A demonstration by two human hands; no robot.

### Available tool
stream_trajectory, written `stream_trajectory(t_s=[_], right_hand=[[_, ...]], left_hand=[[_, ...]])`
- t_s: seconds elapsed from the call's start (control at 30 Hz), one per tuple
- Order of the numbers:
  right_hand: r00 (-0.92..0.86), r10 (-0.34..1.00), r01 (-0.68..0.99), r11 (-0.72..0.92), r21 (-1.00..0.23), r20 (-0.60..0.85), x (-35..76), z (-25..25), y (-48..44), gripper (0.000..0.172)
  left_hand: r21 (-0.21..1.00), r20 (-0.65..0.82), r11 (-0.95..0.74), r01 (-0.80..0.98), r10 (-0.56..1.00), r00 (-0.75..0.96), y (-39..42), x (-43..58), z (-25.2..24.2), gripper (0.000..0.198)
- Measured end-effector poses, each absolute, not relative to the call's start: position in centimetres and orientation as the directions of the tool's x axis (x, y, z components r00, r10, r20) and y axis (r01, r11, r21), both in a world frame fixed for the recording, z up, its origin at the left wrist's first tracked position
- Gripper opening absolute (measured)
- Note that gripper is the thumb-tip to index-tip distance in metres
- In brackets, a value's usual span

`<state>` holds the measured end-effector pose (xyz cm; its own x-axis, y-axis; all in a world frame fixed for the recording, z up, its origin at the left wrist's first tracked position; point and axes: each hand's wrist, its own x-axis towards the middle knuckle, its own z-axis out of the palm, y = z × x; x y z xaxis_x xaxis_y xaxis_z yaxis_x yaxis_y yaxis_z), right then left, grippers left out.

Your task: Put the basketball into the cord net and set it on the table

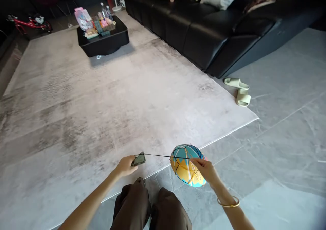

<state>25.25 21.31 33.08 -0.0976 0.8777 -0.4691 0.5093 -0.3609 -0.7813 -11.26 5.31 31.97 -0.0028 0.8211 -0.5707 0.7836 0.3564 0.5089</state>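
My left hand [128, 165] is closed around a small, flat, dark green rectangular piece [139, 159], whose exact kind I cannot make out. From it a thin black cord [158, 155] runs taut to my right hand [203, 169], which pinches the cord. Just behind and below the right fingers is a teal and yellow ball [183, 169] wrapped in a net of dark strands. Whether the ball hangs or rests on the floor I cannot tell. The right fingertips overlap its edge in view.
Ahead spreads a pale grey rug [142, 97] with its corner at the right. A black low table [104, 43] bears bottles and packages. Along the right stands a black sofa [188, 29] with a person on it; slippers [243, 97] lie near. A red bike [25, 24] is far left.
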Motion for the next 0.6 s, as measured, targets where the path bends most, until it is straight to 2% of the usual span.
stream_trajectory(t_s=[0.1, 0.17, 0.27, 0.37, 0.47, 0.53, 0.6], right_hand=[[-0.11, 0.841, 0.534, -0.399, -0.746, -0.529, 24.4, 42.2, 20.0, 0.037], [-0.129, 0.829, 0.537, -0.402, -0.741, -0.544, 24.0, 49.2, 19.2, 0.037], [-0.147, 0.827, 0.543, -0.391, -0.743, -0.543, 23.5, 60.1, 18.4, 0.039], [-0.146, 0.854, 0.547, -0.35, -0.76, -0.499, 22.7, 69.4, 17.5, 0.042], [-0.134, 0.875, 0.538, -0.329, -0.776, -0.465, 21.3, 75.8, 16.0, 0.047], [-0.133, 0.88, 0.523, -0.329, -0.786, -0.457, 20.0, 78.3, 14.6, 0.05], [-0.143, 0.887, 0.524, -0.308, -0.794, -0.439, 18.5, 79.6, 13.2, 0.052]], left_hand=[[0.666, -0.651, 0.597, 0.448, 0.758, -0.041, -0.7, -11.2, 42.7, 0.025], [0.68, -0.728, 0.718, 0.15, 0.686, 0.018, -4.9, -9.7, 49.4, 0.025], [0.48, -0.84, 0.842, -0.246, 0.522, 0.148, -10.3, -6.5, 58.5, 0.019], [0.376, -0.836, 0.771, -0.514, 0.522, 0.172, -13.9, -3.6, 65.7, 0.023], [0.403, -0.847, 0.604, -0.688, 0.531, -0.03, -15.7, -2.4, 70.5, 0.031], [0.454, -0.87, 0.544, -0.706, 0.442, -0.219, -16.1, -2.8, 72.4, 0.037], [0.494, -0.869, 0.556, -0.668, 0.321, -0.376, -16.4, -4.0, 73.6, 0.044]])
